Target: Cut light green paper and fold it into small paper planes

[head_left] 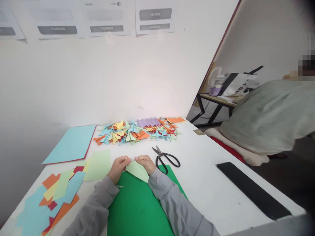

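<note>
A pale green paper (138, 171), partly folded with slanted edges, is held above the green sheet (137, 206). My left hand (119, 167) pinches its upper left end. At its top right, my right hand (147, 163) grips it between thumb and fingers, close to the left hand. Black-handled scissors (164, 159) lie just beyond my right hand, blades partly apart. Light green square sheets (99, 165) rest to the left of my hands.
Folded paper planes (133, 132) are heaped by the wall. Coloured scraps (61, 190) and a blue sheet stack (71, 144) lie left. A black strip (251, 190) lies right. Another person in a grey-green top (268, 114) is beyond the table's right edge.
</note>
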Action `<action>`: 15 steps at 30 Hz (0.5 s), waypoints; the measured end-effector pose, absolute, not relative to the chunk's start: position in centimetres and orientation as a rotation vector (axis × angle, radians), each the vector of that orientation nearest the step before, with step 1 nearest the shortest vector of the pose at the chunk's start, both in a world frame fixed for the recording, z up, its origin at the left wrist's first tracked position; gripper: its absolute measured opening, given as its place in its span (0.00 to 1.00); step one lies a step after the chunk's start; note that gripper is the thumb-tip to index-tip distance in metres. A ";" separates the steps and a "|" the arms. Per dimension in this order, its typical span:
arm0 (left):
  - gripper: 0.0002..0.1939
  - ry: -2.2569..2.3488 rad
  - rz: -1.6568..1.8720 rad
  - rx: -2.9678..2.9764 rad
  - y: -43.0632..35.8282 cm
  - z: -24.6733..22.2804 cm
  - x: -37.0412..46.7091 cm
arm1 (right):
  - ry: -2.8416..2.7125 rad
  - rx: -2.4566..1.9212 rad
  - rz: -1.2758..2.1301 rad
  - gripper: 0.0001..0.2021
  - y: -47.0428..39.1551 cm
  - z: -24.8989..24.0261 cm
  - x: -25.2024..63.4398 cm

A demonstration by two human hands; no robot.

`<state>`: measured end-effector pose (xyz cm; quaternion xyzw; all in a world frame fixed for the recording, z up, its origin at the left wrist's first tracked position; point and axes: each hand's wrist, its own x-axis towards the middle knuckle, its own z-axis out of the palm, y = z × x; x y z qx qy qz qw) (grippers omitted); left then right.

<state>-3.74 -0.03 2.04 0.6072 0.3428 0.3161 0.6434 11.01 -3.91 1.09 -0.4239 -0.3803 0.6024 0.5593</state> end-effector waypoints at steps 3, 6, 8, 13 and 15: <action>0.24 0.717 0.787 1.287 0.0 1.7 -3.9 | -0.906 -1.012 1.416 0.23 -4.1 1.2 10.9; 0.26 0.656 0.825 1.220 0.1 1.7 -4.1 | -0.917 -1.025 1.412 0.23 -4.3 1.3 10.8; 0.25 0.639 0.841 1.206 0.1 1.7 -4.3 | -0.939 -1.039 1.396 0.23 -4.3 1.3 10.8; 0.26 0.681 0.874 1.175 0.0 2.0 -4.3 | -1.006 -1.094 1.296 0.23 -4.3 1.4 11.2; 0.23 0.710 0.871 1.194 -0.1 2.2 -4.3 | -1.042 -1.106 1.274 0.23 -4.3 1.3 11.2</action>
